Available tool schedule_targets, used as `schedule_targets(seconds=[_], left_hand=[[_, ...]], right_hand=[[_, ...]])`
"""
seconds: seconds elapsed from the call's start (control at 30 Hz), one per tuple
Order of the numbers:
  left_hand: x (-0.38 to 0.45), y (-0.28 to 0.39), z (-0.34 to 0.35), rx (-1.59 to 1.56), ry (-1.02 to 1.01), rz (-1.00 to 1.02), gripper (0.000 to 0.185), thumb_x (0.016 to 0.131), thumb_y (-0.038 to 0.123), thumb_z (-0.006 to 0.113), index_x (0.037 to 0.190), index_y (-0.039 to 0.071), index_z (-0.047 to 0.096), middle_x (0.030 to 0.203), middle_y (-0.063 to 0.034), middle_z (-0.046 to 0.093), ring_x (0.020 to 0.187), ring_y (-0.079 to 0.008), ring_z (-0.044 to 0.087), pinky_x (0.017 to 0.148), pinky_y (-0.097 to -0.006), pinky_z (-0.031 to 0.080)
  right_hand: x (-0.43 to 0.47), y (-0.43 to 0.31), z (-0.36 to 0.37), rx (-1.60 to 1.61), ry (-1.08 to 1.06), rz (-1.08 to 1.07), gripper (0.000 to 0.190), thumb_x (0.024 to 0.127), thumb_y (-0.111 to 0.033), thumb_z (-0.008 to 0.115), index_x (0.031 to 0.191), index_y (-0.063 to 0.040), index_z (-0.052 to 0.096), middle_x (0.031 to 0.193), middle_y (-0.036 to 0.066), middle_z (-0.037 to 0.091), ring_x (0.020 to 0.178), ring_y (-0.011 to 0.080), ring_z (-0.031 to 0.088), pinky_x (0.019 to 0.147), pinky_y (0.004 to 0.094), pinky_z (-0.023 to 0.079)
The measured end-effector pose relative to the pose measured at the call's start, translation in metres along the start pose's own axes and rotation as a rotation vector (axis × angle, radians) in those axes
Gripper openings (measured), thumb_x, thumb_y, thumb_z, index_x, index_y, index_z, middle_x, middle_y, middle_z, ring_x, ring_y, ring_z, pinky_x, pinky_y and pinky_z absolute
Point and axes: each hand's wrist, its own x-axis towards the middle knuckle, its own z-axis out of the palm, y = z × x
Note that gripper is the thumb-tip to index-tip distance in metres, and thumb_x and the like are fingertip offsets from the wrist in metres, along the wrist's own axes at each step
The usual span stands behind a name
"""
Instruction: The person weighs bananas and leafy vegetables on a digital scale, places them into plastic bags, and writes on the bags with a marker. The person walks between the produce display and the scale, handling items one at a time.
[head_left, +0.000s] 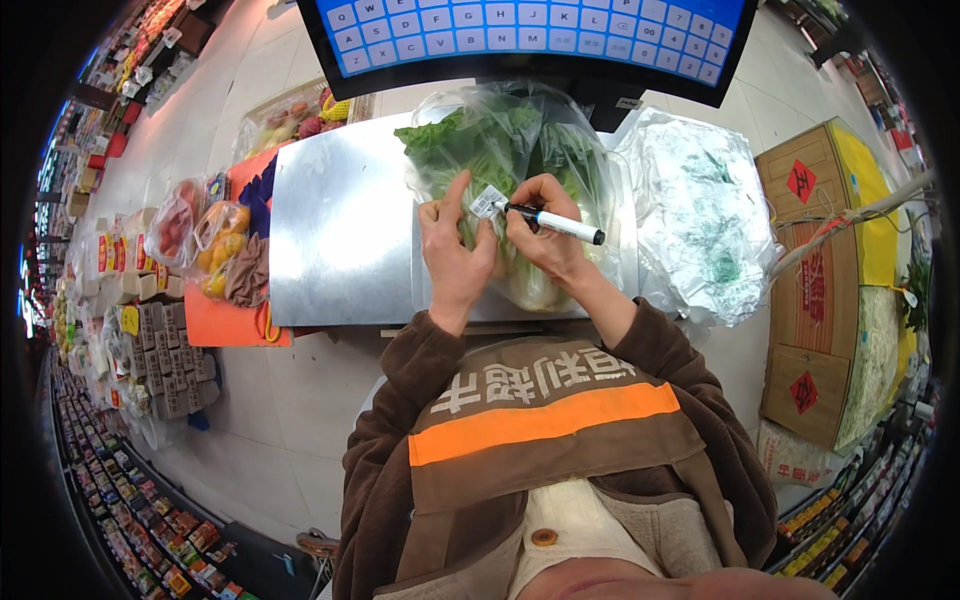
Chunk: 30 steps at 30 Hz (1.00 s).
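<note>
Leafy green cabbages (536, 274) lie in a clear plastic bag (450, 112) on a scale under the screen. A small white printed label (487, 201) is on the bag. My right hand (547, 229) grips a black-and-white marker pen (562, 225), whose tip meets the label or is just above it. My left hand (457, 240) rests on the bag at the label's left edge, index finger extended and thumb below the label, with nothing seen gripped in it.
A touch screen (525, 37) with a keyboard display stands beyond the bag. Left are a steel counter top (337, 225), an orange board (206, 322) and bagged yellow fruit (220, 240). A roll of clear bags (697, 217) lies right, near a wooden cabinet (810, 300).
</note>
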Motion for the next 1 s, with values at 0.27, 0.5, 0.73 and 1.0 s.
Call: schedule_targets(seconds=[0.27,0.5,0.73,1.0], left_hand=[[-0.001,0.002,-0.003,-0.039,-0.046,-0.083,0.063,0.077,0.006,0.069,0.138,0.012,0.058,0.096,-0.0117,0.047,0.088,-0.0252,0.051,0.080,-0.0356,0.046],[-0.001,0.002,-0.004,-0.022,-0.052,-0.090,0.063,0.077,0.006,0.068,0.139,0.012,0.058,0.096,-0.0114,0.047,0.088,-0.0248,0.052,0.079,-0.0354,0.047],[-0.003,-0.001,-0.003,-0.037,-0.048,-0.096,0.063,0.077,0.005,0.068,0.139,0.012,0.058,0.097,-0.0113,0.047,0.088,-0.0246,0.052,0.079,-0.0354,0.048],[0.003,0.014,-0.021,-0.044,-0.110,-0.114,0.060,0.082,0.002,0.062,0.142,0.007,0.054,0.091,-0.0098,0.048,0.082,-0.0221,0.051,0.075,-0.0328,0.047]], right_hand=[[-0.002,-0.002,-0.003,-0.042,-0.043,-0.038,0.017,0.079,-0.001,0.065,0.093,-0.002,0.054,0.078,0.000,0.055,0.067,0.0049,0.049,0.061,0.0222,0.041],[-0.003,-0.002,-0.003,-0.072,-0.089,-0.094,0.016,0.079,-0.002,0.065,0.091,-0.003,0.055,0.075,0.000,0.055,0.065,0.0055,0.049,0.058,0.0230,0.041],[-0.003,-0.001,0.004,-0.012,0.011,-0.044,0.018,0.077,-0.003,0.068,0.089,-0.003,0.054,0.071,0.001,0.056,0.063,0.0065,0.050,0.056,0.0242,0.042],[-0.010,-0.018,-0.024,-0.069,-0.008,-0.054,0.010,0.076,-0.005,0.063,0.078,-0.004,0.053,0.068,0.001,0.054,0.058,0.0073,0.044,0.054,0.0254,0.036]])
